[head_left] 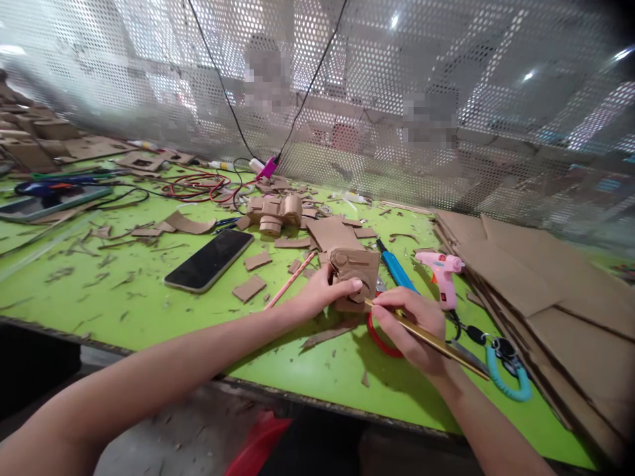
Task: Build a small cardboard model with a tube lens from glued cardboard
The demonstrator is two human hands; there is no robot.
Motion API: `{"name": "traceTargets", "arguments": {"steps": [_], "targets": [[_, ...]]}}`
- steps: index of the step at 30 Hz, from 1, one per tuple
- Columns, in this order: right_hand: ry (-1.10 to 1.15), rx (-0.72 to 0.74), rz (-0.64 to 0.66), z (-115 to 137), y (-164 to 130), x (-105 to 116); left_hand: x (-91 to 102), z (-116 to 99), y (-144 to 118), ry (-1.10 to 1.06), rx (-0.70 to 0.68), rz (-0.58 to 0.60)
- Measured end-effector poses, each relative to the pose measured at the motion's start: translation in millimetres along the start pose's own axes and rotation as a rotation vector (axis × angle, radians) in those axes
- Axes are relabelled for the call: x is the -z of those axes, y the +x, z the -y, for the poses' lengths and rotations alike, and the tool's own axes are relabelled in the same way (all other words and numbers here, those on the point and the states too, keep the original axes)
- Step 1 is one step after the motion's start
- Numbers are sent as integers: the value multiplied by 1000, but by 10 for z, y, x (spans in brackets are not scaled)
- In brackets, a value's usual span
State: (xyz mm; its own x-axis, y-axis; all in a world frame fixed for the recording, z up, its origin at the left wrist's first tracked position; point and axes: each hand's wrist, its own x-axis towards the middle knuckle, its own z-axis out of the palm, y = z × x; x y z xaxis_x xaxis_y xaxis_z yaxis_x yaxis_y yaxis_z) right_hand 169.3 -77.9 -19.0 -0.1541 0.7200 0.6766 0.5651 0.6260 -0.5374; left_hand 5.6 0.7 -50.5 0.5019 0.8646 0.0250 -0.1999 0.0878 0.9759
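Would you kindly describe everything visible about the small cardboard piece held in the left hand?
The cardboard piece is a small brown model, boxy, made of glued corrugated layers, with a round raised part on its near face. It stands on the green table, among cardboard scraps. The left hand grips it from the left side, thumb across its front. The tip of a gold stick, held like a pen in the right hand, meets its lower right edge.

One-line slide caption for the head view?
Left hand steadies a cardboard model while right hand holds a gold stick against it on the green table.
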Motion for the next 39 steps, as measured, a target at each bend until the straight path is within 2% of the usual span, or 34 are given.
{"name": "traceTargets", "arguments": {"steps": [4, 7, 14, 19, 25, 28, 35, 39], "targets": [[-39, -88, 43, -4, -2, 23, 0, -11, -5, 18, -18, 27], [-75, -99, 84, 6, 3, 33, -1, -10, -5, 42, -21, 42], [-91, 49, 69, 23, 23, 33, -12, 14, -21, 160, -57, -37], [-84, -88, 153, -7, 11, 81, -28, -11, -41, 237, -96, -26], [5, 149, 158, -99, 25, 88, -27, -51, -53, 215, -110, 27], [-16, 193, 146, -98, 30, 77, -20, -53, -54, 232, -113, 20], [-74, 90, 89, -12, 9, 76, -28, -79, -66, 239, -114, 18], [217, -178, 52, -122, -1, 161, 54, -164, -12, 225, -110, 14]]}}
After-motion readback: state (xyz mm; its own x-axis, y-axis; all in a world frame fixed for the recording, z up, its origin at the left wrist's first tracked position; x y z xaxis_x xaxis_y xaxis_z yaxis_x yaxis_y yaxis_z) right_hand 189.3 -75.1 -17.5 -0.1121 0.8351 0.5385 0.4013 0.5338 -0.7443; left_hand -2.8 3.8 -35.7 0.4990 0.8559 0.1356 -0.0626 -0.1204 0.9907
